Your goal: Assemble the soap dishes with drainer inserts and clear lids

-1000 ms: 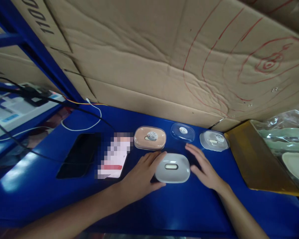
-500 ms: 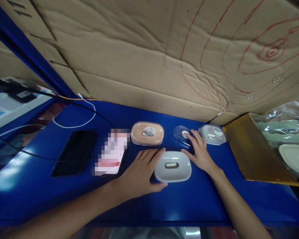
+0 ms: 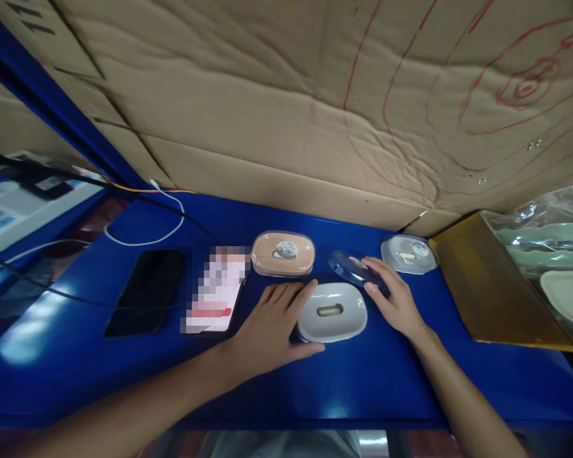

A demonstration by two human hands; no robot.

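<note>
A white soap dish (image 3: 334, 327) with a slot in its middle is in front of me on the blue table. My left hand (image 3: 277, 324) grips its left end, forefinger at the far rim and thumb at the near side. To the dish's far right, my right hand (image 3: 394, 292) pinches a clear plastic lid (image 3: 351, 267) bearing a round sticker. This lid is tilted, its right end between fingers and thumb. A peach soap dish (image 3: 272, 257) under a clear cover sits behind my left hand. Another white, covered soap dish (image 3: 405, 254) rests beyond my right hand.
On the left lie a dark phone (image 3: 146, 292) and a lit phone (image 3: 219, 292) with a blurred screen. A cardboard box (image 3: 468, 292) with plastic-wrapped pale green items stands on the right. Cables cross the table's left side, and a cardboard wall (image 3: 248, 95) rises behind.
My right hand has closed on the lid's right end and tilted it up. The lid lay flatter before, with my fingers spread over it. My left hand stays at the white soap dish.
</note>
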